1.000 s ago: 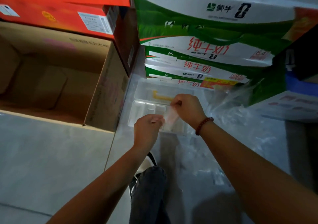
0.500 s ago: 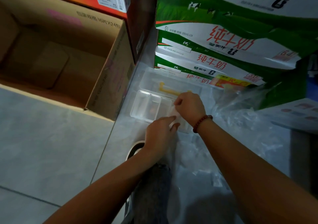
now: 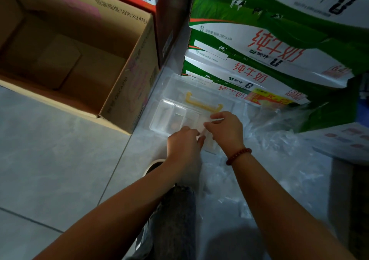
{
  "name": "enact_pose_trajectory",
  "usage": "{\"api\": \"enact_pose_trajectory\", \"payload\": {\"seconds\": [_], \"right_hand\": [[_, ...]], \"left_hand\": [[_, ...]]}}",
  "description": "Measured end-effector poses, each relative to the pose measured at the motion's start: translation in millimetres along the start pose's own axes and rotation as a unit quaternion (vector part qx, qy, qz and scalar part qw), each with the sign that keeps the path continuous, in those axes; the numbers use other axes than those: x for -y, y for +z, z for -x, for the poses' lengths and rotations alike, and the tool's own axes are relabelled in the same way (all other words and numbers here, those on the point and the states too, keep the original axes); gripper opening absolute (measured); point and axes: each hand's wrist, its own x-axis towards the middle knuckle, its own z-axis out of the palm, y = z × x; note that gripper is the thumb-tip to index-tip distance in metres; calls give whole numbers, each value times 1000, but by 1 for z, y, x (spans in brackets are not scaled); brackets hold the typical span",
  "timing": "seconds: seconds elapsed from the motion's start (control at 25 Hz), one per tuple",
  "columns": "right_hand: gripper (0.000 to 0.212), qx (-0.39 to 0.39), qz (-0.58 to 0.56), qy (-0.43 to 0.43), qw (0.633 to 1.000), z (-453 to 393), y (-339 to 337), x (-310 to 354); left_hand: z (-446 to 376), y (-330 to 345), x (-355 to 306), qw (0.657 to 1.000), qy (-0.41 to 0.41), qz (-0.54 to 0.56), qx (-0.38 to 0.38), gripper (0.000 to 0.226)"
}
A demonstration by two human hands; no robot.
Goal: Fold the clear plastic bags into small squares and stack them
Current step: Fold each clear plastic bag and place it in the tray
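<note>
Your left hand (image 3: 184, 142) and right hand (image 3: 225, 128) cover most of the small folded bag (image 3: 204, 129) between them, so you cannot tell how its folds lie. The clear tray (image 3: 169, 113) holds something reddish, too dim to name. The milk cartons (image 3: 269, 46) run off the top edge.

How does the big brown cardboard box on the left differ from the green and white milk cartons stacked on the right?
The brown cardboard box stands open at the top, and its inside looks empty; the green and white milk cartons are closed. The brown box is plain with small print near its rim, while the cartons bear large red characters and cow pictures. The box stands alone; the cartons are stacked. Both are cardboard and border the same pale floor.
</note>
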Motion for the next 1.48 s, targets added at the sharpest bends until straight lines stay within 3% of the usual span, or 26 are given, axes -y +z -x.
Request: {"api": "enact_pose_trajectory", "payload": {"seconds": [0.2, 0.32, 0.48, 0.72, 0.88, 1.0, 1.12, 1.24, 1.36, 1.48], "right_hand": [[5, 5, 45, 2, 999, -9, 19, 5], [7, 26, 90, -10, 996, -13, 14, 7], [14, -23, 127, -25, 991, -3, 2, -1], [13, -1, 140, -39, 989, -4, 9, -11], [10, -50, 59, -68, 995, 9, -2, -31], [9, -151, 55, -100, 982, 26, -20, -51], [18, -269, 131, -101, 949, 40, -36, -80], [24, -321, 151, -43, 934, 51, -54, -111], [31, -337, 170, -11, 926, 64, -71, -140], [39, -260, 165, 43, 950, 73, -80, -161]], "left_hand": [[2, 1, 2, 996, -21, 70, -49, 27], [-3, -1, 0, 997, -36, 36, -62, 28], [-9, -2, -2, 997, -57, 17, -57, 35], [-13, -1, -1, 996, -51, -4, -70, 33], [-8, -1, -7, 994, -42, 37, -93, 33], [0, 1, -23, 988, 22, 94, -118, 25], [6, 14, -47, 982, 88, 157, -61, 21], [13, 30, -70, 976, 128, 167, 58, 27], [20, 45, -85, 965, 173, 122, 153, 40], [19, 59, -91, 947, 214, 65, 232, 59]]}}
